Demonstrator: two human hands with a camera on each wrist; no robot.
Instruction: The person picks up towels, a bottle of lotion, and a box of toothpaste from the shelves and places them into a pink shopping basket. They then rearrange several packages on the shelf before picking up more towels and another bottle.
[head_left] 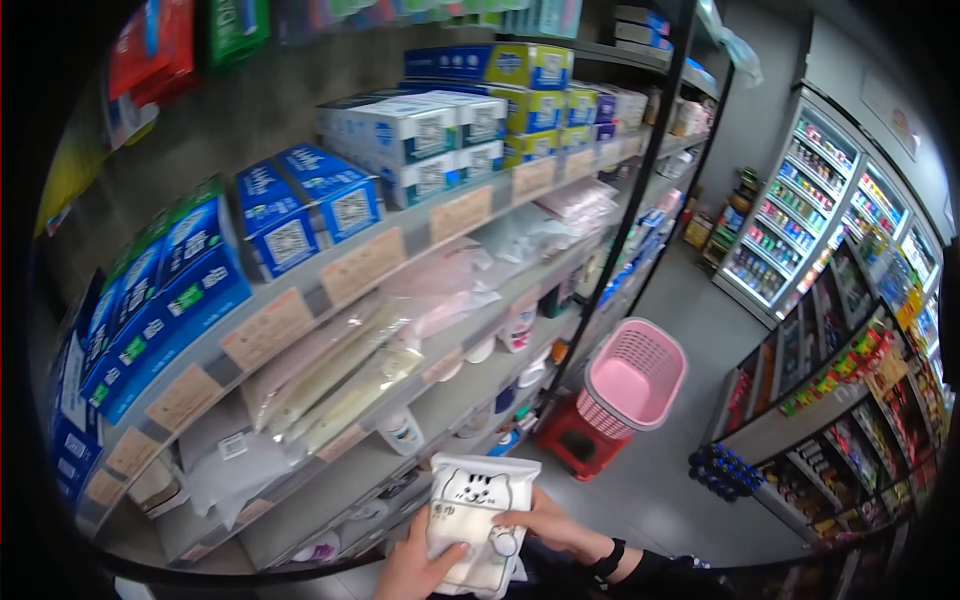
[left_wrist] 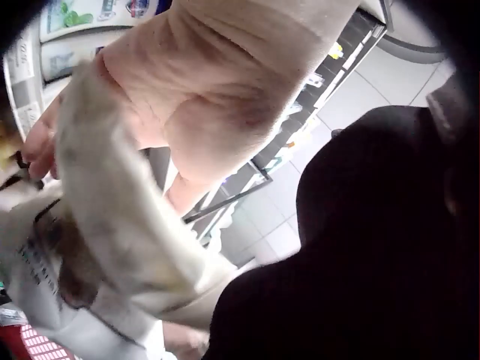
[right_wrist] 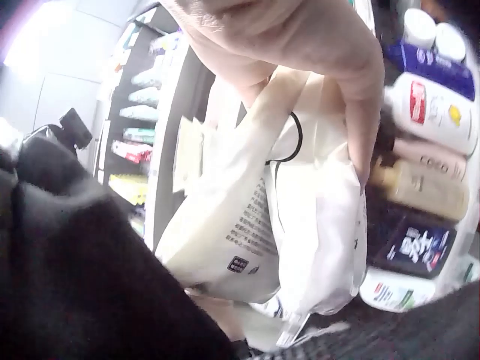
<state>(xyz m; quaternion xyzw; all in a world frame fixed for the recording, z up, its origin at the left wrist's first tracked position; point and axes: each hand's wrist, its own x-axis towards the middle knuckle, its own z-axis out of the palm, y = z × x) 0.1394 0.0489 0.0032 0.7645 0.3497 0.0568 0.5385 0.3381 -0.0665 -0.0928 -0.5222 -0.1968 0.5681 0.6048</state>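
Observation:
A soft white packet (head_left: 480, 500) printed with a cartoon cat face is held low in front of the body in the head view. My left hand (head_left: 415, 565) grips its lower left side, thumb across the front. On the other side my right hand (head_left: 552, 525) pinches the right edge, thumb lying over the print. The left wrist view shows the packet (left_wrist: 135, 202) blurred and bent below the left hand (left_wrist: 202, 90). In the right wrist view, fingers of the right hand (right_wrist: 300, 45) straddle the packet's (right_wrist: 315, 217) top, and lines of small print show on one face.
Shelves on the left carry blue boxes (head_left: 185, 290), white boxes (head_left: 420, 130) and bagged goods (head_left: 350, 360). A pink basket (head_left: 640, 370) sits on a red stool (head_left: 580, 445) beyond the hands. Lit fridges (head_left: 800, 210) and another shelf unit (head_left: 850, 400) stand to the right.

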